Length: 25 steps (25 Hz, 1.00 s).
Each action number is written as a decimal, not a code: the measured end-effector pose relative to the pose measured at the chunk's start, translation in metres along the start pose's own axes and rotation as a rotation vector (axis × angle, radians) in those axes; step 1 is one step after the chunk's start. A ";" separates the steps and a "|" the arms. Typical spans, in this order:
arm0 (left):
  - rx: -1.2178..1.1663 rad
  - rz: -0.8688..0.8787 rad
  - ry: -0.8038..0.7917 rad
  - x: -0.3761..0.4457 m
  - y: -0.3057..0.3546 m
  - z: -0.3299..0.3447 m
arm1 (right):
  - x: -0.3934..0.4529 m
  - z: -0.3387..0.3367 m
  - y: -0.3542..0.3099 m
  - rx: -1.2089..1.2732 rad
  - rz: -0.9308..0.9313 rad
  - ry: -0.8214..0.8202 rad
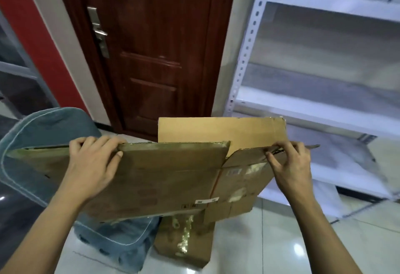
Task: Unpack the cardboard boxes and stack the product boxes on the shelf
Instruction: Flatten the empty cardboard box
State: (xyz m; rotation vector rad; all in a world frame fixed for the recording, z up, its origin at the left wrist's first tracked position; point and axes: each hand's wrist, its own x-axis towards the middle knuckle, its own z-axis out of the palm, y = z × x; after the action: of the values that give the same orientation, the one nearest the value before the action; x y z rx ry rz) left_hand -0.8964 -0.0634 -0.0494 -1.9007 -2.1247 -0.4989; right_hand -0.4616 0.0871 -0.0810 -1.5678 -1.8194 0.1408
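Left hand (pixel 95 161): the top edge of a flattened cardboard box (pixel 151 176) is gripped, with the fingers curled over the far side and the thumb laid on the near face.
Right hand (pixel 289 165): the top edge of the same box's side flap (pixel 244 178) is pinched between thumb and fingers.
Cardboard box: it is held upright and slightly tilted between the two hands, raised above the floor; labels and strips of tape are seen on its near face.
Second cardboard box (pixel 186 239): it is seen on the tiled floor (pixel 270 241) directly below the held box, with crumpled shiny tape along its top.
Blue cushion (pixel 49 135): it is seen to the left, partly covered by the held box.
Raised flap (pixel 220 129): a plain brown panel is seen standing behind the held box.
Shelf (pixel 313 104): a white metal rack is seen to the right, beyond the boxes.
Door (pixel 151 46): a dark wooden door with a metal handle is seen at the back.
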 end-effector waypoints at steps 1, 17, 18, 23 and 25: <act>-0.012 0.027 -0.004 0.004 0.012 0.004 | -0.007 -0.011 0.011 -0.011 0.019 0.014; -0.144 0.370 -0.112 0.021 0.293 0.046 | -0.123 -0.209 0.237 -0.183 0.333 0.145; -0.142 0.381 -0.113 0.020 0.314 0.048 | -0.129 -0.223 0.251 -0.181 0.347 0.156; -0.159 0.454 -0.077 0.006 0.415 0.059 | -0.157 -0.285 0.320 -0.179 0.422 0.200; -0.188 0.478 -0.065 -0.001 0.455 0.064 | -0.170 -0.309 0.348 -0.192 0.459 0.204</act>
State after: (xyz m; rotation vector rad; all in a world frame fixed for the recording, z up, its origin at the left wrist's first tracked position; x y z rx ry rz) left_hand -0.4426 0.0041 -0.0682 -2.4558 -1.6147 -0.5486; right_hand 0.0009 -0.0886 -0.1076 -2.0373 -1.3255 0.0157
